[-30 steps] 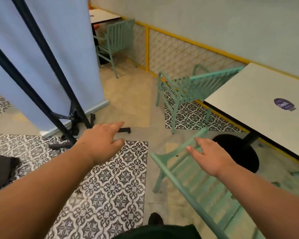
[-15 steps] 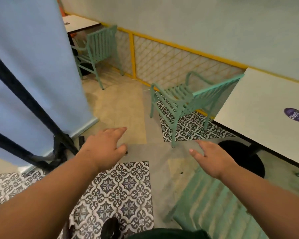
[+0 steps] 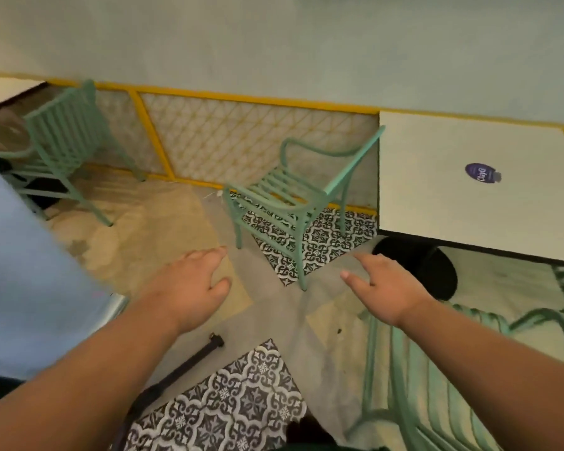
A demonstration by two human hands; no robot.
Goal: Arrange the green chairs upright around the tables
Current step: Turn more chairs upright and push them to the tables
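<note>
A mint-green slatted armchair (image 3: 293,196) stands upright in the middle of the frame, its legs on a patch of black-and-white patterned tiles (image 3: 319,242), its backrest rail touching the left edge of the white desk (image 3: 437,196) at the right. A second green chair (image 3: 62,141) stands upright in the upper left, by another desk (image 3: 0,89) at the frame's edge. A third green chair (image 3: 420,385) lies in the lower right, its slats seen under the right forearm; whether it is upright cannot be told.

The left hand (image 3: 189,288) and right hand (image 3: 385,288) reach forward just below the middle chair, apart from it, fingers loosely spread and holding nothing.

A round purple sticker (image 3: 481,173) sits on the right desk, above its black base (image 3: 417,268). A yellow-framed mesh railing (image 3: 241,138) runs behind the chairs, and a pale blue panel (image 3: 23,281) fills the left.
</note>
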